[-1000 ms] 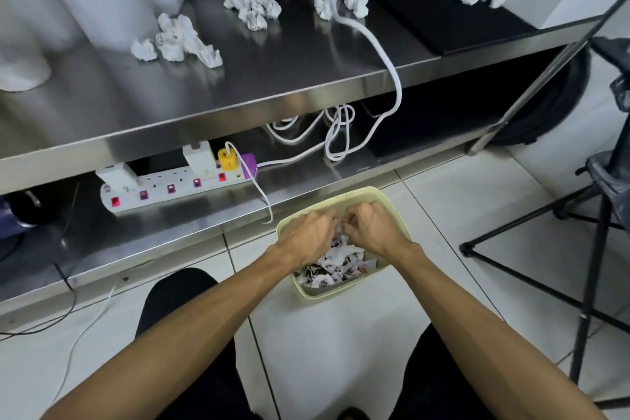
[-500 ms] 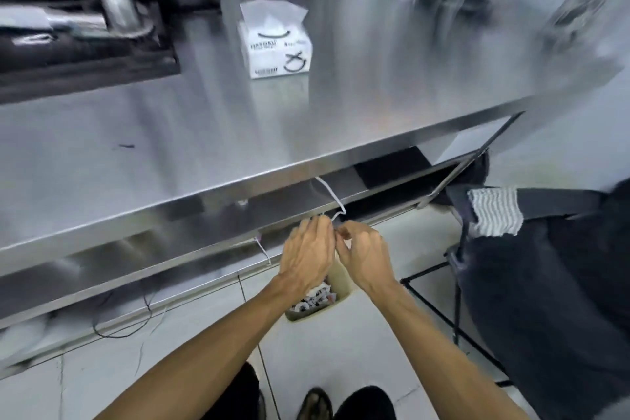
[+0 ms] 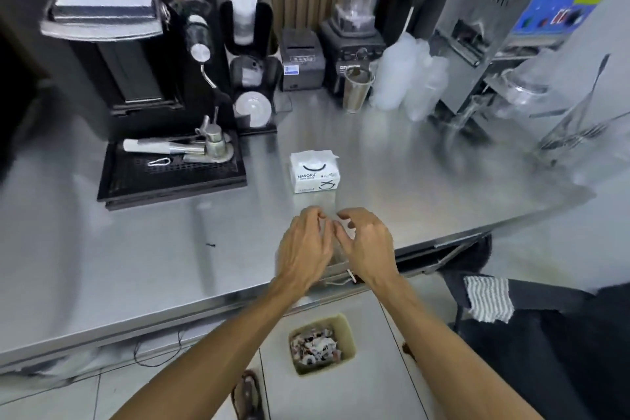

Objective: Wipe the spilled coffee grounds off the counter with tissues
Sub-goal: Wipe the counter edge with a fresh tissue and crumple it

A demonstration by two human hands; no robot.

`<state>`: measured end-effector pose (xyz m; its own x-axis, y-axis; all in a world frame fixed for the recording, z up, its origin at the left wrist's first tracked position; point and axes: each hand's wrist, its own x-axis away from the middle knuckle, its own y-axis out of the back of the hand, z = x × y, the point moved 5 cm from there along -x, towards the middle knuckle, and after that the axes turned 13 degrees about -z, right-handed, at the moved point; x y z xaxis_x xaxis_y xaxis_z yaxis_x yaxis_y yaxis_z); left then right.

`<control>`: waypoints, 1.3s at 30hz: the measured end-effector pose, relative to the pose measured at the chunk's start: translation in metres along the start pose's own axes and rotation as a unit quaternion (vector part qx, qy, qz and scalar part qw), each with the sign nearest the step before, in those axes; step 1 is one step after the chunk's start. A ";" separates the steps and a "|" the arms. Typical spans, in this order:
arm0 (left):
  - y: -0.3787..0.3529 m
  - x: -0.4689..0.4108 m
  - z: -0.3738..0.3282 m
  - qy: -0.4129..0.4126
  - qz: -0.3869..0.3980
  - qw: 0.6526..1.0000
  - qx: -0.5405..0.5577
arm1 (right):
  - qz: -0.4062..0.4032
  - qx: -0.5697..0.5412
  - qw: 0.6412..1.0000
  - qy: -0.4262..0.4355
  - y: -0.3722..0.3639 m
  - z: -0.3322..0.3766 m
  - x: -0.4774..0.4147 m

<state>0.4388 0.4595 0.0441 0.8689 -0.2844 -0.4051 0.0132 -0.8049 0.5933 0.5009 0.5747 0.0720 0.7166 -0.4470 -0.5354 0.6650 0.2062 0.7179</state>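
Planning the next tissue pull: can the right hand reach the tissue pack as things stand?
Probably yes. The tissue pack stands just beyond the right hand on bare counter, nothing between them; the left hand sits beside, not across. The right hand seems to pinch a white scrap.

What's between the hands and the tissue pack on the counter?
Nothing visible. Only bare counter separates the left hand and right hand from the tissue pack just beyond them.

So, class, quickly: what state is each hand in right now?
Left hand: cannot tell; fingers curl out of sight.
Right hand: pinches a small white scrap, likely tissue.
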 end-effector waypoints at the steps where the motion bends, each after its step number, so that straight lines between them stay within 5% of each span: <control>1: 0.003 -0.013 0.008 0.016 -0.012 1.000 0.012 | -0.005 0.003 1.000 0.005 -0.006 0.006 -0.015; 7: -0.001 -0.094 0.056 0.072 0.019 0.997 0.038 | -0.017 0.046 0.999 0.020 -0.057 0.025 -0.097; 18: -0.057 -0.165 0.100 0.141 0.178 0.973 0.045 | 0.089 0.133 0.987 -0.019 -0.120 0.017 -0.151; 27: -0.056 -0.167 0.101 0.109 0.183 0.976 0.043 | 0.044 0.047 0.996 -0.059 -0.100 0.023 -0.157; 39: -0.031 -0.161 0.087 0.119 0.148 0.980 0.057 | -0.134 -0.137 0.981 -0.024 -0.033 0.058 -0.167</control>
<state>0.2559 0.4854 0.0303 0.9170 -0.3964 -0.0456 -0.3012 -0.7625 0.5726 0.3476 0.5923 0.1634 0.5025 -0.5556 -0.6624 0.8642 0.2996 0.4043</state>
